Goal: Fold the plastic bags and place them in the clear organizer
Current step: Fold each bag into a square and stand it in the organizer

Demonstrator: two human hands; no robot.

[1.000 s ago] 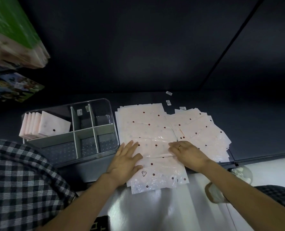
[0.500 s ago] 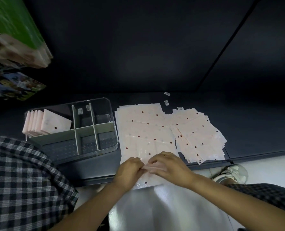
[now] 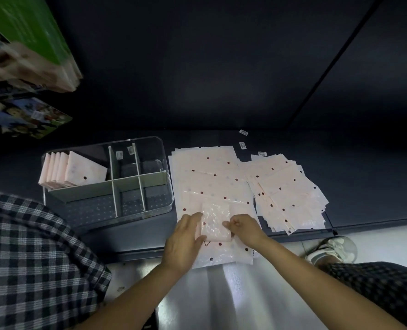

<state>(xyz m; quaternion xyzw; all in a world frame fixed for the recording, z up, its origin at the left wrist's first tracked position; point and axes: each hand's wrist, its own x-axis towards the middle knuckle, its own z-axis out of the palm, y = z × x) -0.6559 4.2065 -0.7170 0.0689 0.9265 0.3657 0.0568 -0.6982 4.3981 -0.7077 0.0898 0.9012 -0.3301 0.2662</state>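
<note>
Head view, my left hand [image 3: 185, 241] and my right hand [image 3: 244, 228] pinching opposite edges of the folded bag [image 3: 215, 221], lying atop the flat bag stack [image 3: 209, 177], right of the clear organizer [image 3: 166, 186].

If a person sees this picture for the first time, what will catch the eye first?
First, the two hands in the middle: the left hand and the right hand hold a small folded bag over a stack of flat pink dotted bags. To the left stands the clear organizer, with folded bags upright in its far left compartment.
</note>
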